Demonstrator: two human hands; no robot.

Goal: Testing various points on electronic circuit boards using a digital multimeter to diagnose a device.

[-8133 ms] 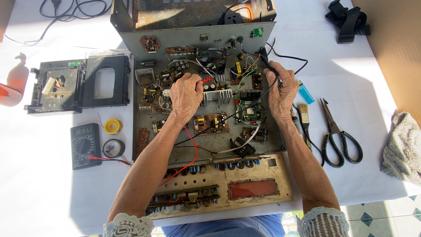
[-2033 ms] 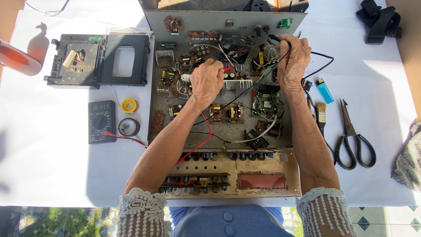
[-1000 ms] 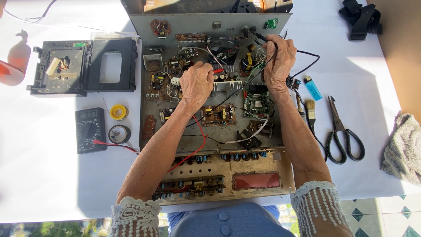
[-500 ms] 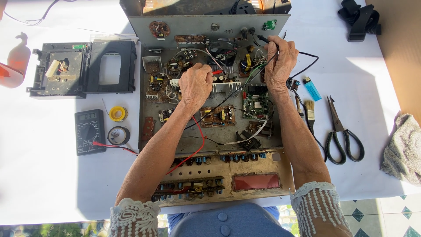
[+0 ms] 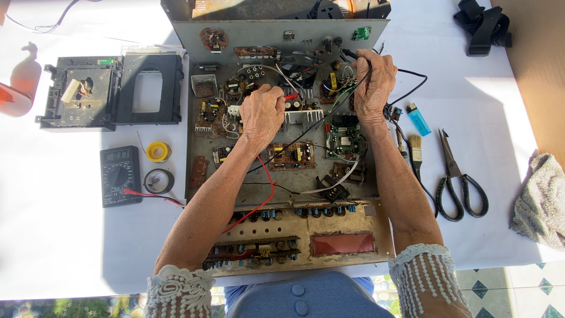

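a big white table (image 5: 70, 247) fills most of the view. bright sunlight falls on it and makes dark, sharp shadows. at the far right, a brown surface (image 5: 538, 65) runs along the table's edge. at the near edge, a bit of floor (image 5: 500, 291) shows, with pale tiles and small dark diamond shapes. at the near left, below the table's edge, blurry green and yellow patches show

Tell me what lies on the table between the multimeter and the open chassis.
Head view: a yellow tape roll and a black tape roll lie between multimeter and chassis.
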